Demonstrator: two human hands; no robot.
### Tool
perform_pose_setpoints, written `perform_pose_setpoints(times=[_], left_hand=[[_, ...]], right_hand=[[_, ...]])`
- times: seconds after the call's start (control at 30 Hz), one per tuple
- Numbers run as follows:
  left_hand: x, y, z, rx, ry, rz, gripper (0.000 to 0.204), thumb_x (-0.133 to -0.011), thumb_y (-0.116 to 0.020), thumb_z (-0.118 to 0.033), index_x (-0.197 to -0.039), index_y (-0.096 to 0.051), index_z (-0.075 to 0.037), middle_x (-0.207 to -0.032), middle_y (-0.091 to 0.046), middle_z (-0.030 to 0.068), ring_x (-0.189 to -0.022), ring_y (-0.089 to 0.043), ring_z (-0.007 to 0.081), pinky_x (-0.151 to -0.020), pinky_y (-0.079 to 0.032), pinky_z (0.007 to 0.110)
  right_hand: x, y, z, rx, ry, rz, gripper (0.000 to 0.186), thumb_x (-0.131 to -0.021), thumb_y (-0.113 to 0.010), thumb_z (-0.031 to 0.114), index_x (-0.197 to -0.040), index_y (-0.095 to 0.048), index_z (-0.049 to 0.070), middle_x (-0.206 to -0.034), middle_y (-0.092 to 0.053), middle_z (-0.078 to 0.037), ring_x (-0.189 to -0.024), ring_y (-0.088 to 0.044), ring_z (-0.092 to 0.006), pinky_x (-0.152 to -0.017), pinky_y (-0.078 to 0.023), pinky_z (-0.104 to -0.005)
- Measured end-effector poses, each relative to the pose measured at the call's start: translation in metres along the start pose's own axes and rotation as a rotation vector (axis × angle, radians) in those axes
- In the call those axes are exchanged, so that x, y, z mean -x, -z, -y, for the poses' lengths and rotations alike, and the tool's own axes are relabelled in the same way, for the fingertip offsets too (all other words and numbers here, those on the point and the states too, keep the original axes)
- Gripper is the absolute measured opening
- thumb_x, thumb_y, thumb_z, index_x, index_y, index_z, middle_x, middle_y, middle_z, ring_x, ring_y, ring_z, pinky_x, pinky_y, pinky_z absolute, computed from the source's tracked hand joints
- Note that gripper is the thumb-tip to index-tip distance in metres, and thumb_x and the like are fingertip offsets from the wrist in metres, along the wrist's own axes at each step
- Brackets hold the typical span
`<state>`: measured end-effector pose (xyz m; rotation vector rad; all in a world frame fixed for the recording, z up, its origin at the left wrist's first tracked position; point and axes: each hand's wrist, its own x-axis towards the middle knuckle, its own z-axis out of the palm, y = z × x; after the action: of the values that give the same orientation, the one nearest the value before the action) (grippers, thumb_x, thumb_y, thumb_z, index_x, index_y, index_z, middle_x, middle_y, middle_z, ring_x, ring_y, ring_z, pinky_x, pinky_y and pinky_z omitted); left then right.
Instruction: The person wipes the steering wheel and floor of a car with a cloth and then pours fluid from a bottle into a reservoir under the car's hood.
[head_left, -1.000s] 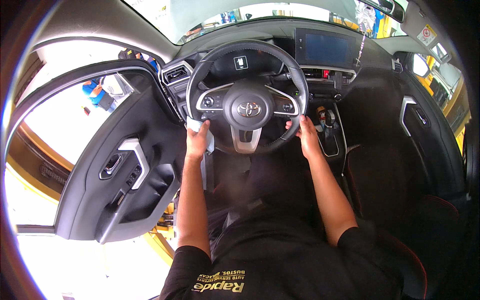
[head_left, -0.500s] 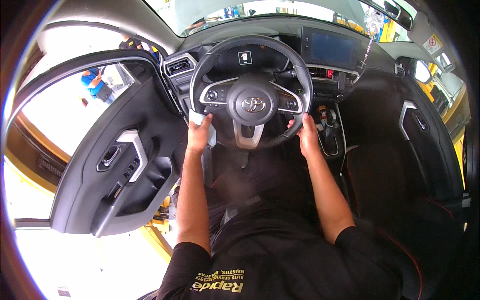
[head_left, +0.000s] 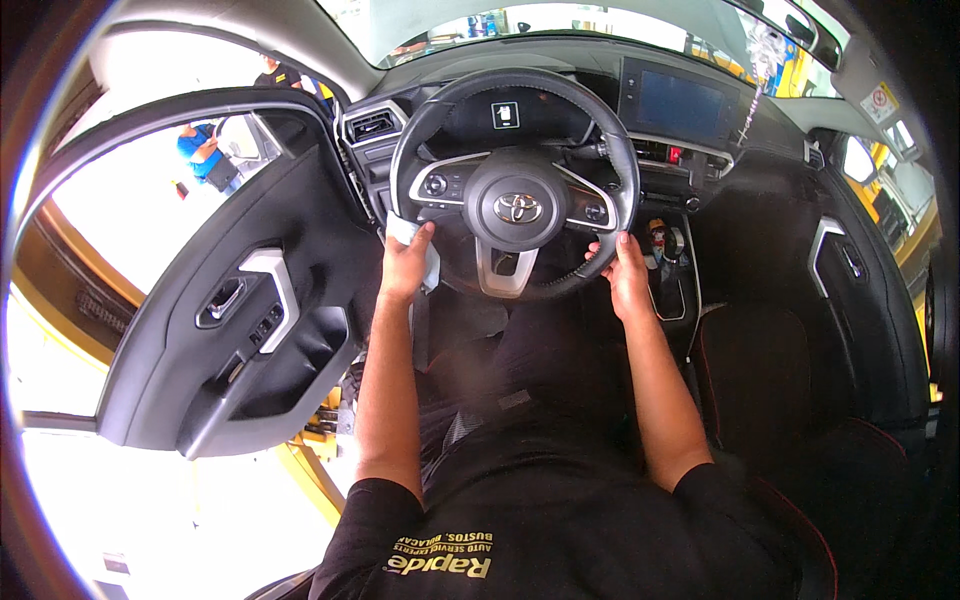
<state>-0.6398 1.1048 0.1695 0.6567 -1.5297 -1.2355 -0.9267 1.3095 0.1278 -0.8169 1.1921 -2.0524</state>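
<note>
In front of me is a black leather-covered steering wheel (head_left: 518,80) with silver trim on its spokes. My left hand (head_left: 406,264) is closed around the lower left of its rim, thumb resting on the face. A pale white-blue sheet (head_left: 432,268), cloth or paper, is pinched between that hand and the rim. On the lower right of the rim, my right hand (head_left: 626,280) is closed with its thumb up and fingers curled behind; nothing else shows in it. Behind the wheel, the instrument display (head_left: 505,115) is lit with a small car-shaped picture.
The driver's door (head_left: 170,330) stands wide open on my left. A dark screen (head_left: 682,103) tops the dashboard, and the gear lever (head_left: 672,243) is right of my right hand. Beads hang from the mirror (head_left: 812,40). Outside, a person in blue (head_left: 200,150) stands beyond the door.
The view has shifted slightly, so the dashboard and wheel sit a little farther right. Both hands keep their places on the rim.
</note>
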Motion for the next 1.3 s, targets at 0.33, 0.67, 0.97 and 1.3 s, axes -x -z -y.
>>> perform_pose_setpoints(times=[0.33, 0.67, 0.97, 1.3], left_hand=[[-0.001, 0.0, 0.0, -0.022, 0.044, 0.012, 0.049, -0.095, -0.067, -0.018, -0.138, -0.049, -0.004, -0.128, -0.06, 0.0041, -0.115, -0.053, 0.0161, -0.101, -0.038, 0.032], [-0.004, 0.004, 0.012, -0.048, 0.032, -0.081, 0.048, -0.091, -0.071, -0.018, -0.131, -0.053, 0.001, -0.114, -0.066, 0.0071, -0.102, -0.06, 0.0163, -0.09, -0.047, 0.031], [0.004, 0.014, 0.006, -0.038, 0.078, -0.09, 0.035, -0.088, -0.075, -0.02, -0.113, -0.056, -0.005, -0.095, -0.062, 0.0012, -0.089, -0.056, 0.0122, -0.08, -0.046, 0.03], [0.016, 0.042, 0.011, 0.043, 0.088, -0.229, 0.034, -0.087, -0.075, -0.025, -0.109, -0.06, -0.005, -0.095, -0.063, 0.003, -0.084, -0.057, 0.0131, -0.076, -0.046, 0.03]], right_hand=[[-0.001, -0.002, -0.007, 0.027, 0.052, -0.049, 0.045, -0.102, -0.047, 0.052, -0.115, -0.053, 0.009, -0.093, -0.067, -0.007, -0.083, -0.068, -0.0168, -0.077, -0.053, -0.0319], [-0.001, -0.005, -0.005, 0.029, 0.012, -0.058, 0.044, -0.102, -0.046, 0.052, -0.115, -0.052, 0.01, -0.094, -0.067, -0.008, -0.083, -0.066, -0.0176, -0.078, -0.052, -0.0326], [-0.003, 0.003, -0.007, 0.008, 0.036, -0.006, 0.045, -0.102, -0.047, 0.052, -0.118, -0.051, 0.01, -0.098, -0.066, -0.009, -0.086, -0.065, -0.0197, -0.079, -0.052, -0.0345], [-0.003, 0.004, -0.008, 0.004, 0.019, 0.022, 0.045, -0.102, -0.048, 0.051, -0.121, -0.053, 0.011, -0.101, -0.067, -0.01, -0.092, -0.066, -0.0206, -0.085, -0.049, -0.0352]])
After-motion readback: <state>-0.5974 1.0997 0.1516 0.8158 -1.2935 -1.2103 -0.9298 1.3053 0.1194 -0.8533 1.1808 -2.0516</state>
